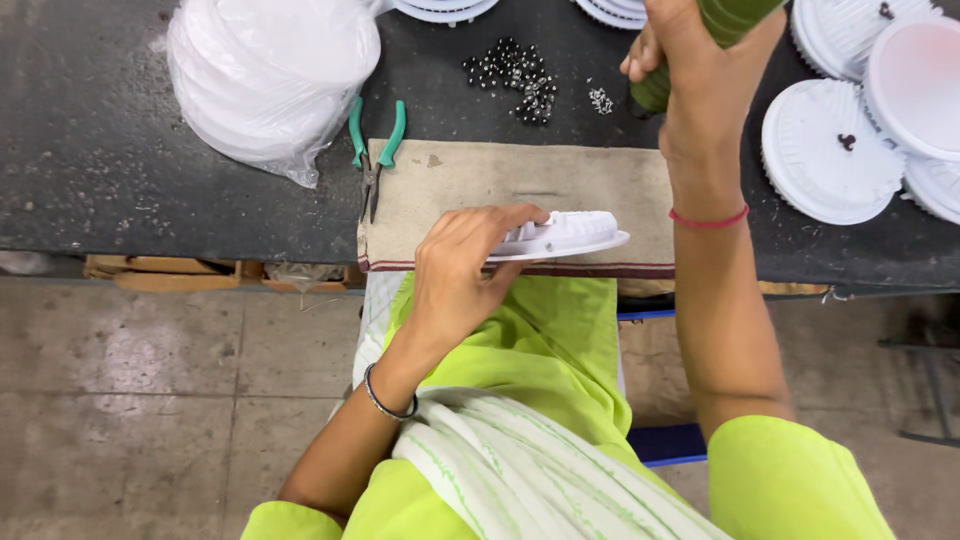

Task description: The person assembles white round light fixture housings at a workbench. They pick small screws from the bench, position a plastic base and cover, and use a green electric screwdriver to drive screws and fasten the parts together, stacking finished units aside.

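left hand (462, 268) pinches the round white ribbed plastic disc (563, 236) at the near edge of the tan cloth pad (520, 185), so keep it flat while right hand (690, 60) wraps tight round the green tool handle (725, 25)

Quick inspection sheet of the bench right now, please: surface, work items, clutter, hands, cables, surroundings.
Surface: dark workbench with a beige cloth pad.
Job's things: white ribbed disc tilted on the pad; green-handled tool.
Clutter: pliers, dark screws, bagged white discs, loose white discs.
Hands: left hand grips the ribbed disc; right hand grips the tool.
Cables: nothing seen.
Surroundings: tiled floor.
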